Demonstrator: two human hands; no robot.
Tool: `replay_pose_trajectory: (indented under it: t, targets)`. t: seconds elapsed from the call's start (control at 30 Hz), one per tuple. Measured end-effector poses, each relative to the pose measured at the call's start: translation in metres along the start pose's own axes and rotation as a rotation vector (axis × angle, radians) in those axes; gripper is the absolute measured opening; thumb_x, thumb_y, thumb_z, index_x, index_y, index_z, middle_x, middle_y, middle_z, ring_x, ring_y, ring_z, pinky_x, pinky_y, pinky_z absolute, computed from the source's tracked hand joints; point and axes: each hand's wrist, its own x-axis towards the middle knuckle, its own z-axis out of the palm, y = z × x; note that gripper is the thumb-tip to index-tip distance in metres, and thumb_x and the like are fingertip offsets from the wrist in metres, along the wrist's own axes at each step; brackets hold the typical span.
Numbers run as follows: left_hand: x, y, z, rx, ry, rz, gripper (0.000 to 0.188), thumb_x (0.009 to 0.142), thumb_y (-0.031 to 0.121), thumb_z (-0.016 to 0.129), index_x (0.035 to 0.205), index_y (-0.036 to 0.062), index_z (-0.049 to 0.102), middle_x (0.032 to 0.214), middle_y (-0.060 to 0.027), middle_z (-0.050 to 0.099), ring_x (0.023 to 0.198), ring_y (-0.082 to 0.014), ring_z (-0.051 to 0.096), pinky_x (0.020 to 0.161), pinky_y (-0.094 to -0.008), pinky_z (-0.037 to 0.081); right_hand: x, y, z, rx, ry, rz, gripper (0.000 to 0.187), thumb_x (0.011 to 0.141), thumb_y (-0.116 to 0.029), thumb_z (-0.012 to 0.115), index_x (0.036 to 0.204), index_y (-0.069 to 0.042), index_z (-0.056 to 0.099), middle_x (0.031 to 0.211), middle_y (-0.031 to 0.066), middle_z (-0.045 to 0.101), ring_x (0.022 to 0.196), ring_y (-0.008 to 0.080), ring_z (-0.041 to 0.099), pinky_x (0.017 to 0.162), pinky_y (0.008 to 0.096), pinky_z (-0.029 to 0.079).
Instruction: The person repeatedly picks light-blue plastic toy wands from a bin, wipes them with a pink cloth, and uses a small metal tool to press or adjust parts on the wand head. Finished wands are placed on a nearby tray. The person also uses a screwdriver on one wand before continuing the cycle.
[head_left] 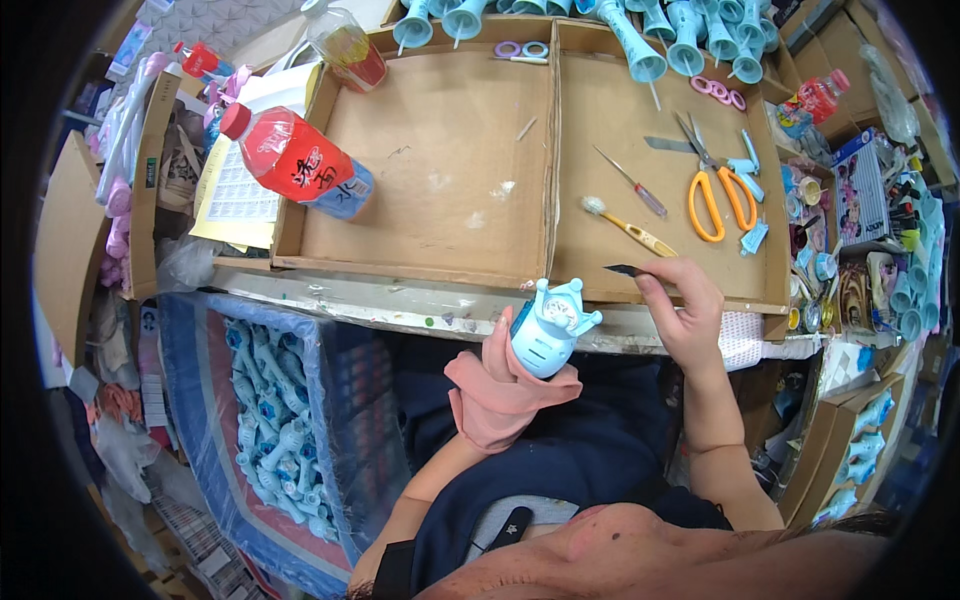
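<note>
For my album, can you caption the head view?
Left hand holds a blue crowned piece, right hand a dark pointed tool.

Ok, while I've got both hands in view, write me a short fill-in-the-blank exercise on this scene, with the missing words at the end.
1. The left hand holds a light blue piece whose top is shaped like a ____.
2. The cloth around that hand is ____ in colour.
3. The right hand holds a dark pointed tool, and the toothbrush beyond it has a ____ handle.
4. The scissors in the cardboard tray have ____ handles.

Missing words: crown; pink; yellow; orange.
</note>
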Motion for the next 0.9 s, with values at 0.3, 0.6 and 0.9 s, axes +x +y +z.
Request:
replay_pose_trajectory:
  t: [0.3,0.6,0.9]
  targets:
    - [-0.008,0.003,0.008,0.052,0.0,-0.016,0.083,0.055,0.024,0.072,0.125,-0.0129,0.046,0.116,-0.0228,0.058,0.053,-0.0247,0.05,0.049,-0.0314,0.04,0.026,0.001,0.017,-0.345,-0.159,-0.243,0.009,0.08,-0.015,0.075,0.084,-0.011,0.069,0.074,0.0019,0.064,0.072,0.0208,0.057,0.088,0.0396,0.036]
    - [-0.014,-0.002,0.004,0.049,-0.115,0.036,0.041,0.061,0.032,0.075,0.1,0.0314,0.062,0.122,-0.026,0.053,0.07,-0.0277,0.055,0.051,-0.0309,0.037,0.023,0.002,0.024,-0.363,-0.131,-0.196,0.009,0.082,-0.017,0.074,0.082,-0.011,0.068,0.074,0.0002,0.064,0.072,0.0206,0.057,0.087,0.0393,0.036]
    - [-0.017,-0.005,0.003,-0.009,-0.191,0.019,0.026,0.064,0.035,0.077,0.081,0.05,0.064,0.127,-0.0279,0.05,0.075,-0.0296,0.056,0.05,-0.0312,0.036,0.02,-0.003,0.02,-0.314,-0.06,-0.211,0.008,0.08,-0.014,0.075,0.083,-0.011,0.068,0.073,-0.0007,0.064,0.072,0.0191,0.057,0.084,0.0379,0.035]
